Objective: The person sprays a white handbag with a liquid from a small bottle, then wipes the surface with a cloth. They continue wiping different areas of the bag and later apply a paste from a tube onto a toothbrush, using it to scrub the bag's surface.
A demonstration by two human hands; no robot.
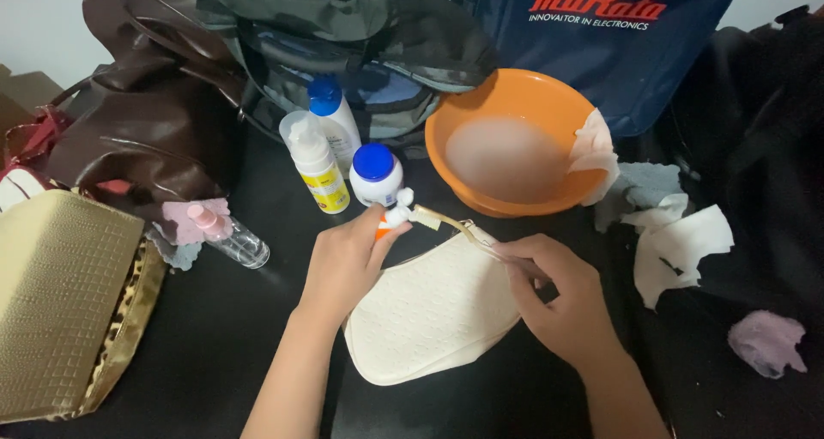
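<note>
Purse: the cream quilted purse (433, 314) lies flat on the black table (206, 345), right under both hands, its curved bottom toward the person. Nothing weighs it down but the hands, so a hard rub could, I judge, slide it on the smooth top.
Basin: the orange basin (515, 143) stands just behind the purse, holding cloudy water, with a pale rag (594, 151) draped over its right rim. It is the biggest spill risk here; a right elbow swinging back, or the purse pushed forward, could tip or slop it over the purse and the bags.
Bags behind: a brown leather bag (146, 121) and a camouflage backpack (343, 44) sit at the far edge, near the bottles; any spill would likely reach them.
Gold bag: a gold textured bag (60, 306) rests at the left, well apart from the purse.
Rags: torn white and grey cloths (678, 233) lie to the right of the basin, near enough to snag the right wrist.
Right hand: the right hand (558, 297) grips a toothbrush (451, 224) by its handle, bristles near the purse's top edge. Stiff bristles might scuff the quilting.
Left hand: the left hand (348, 263) is closed on a small tube (396, 211) with a white cap, its nozzle at the brush head. Too firm a squeeze could drop paste on the fabric.
Bottles: three upright bottles (343, 151) stand just beyond the left hand's knuckles and look easy to knock over; a clear spray bottle (227, 237) lies on its side further left.
</note>
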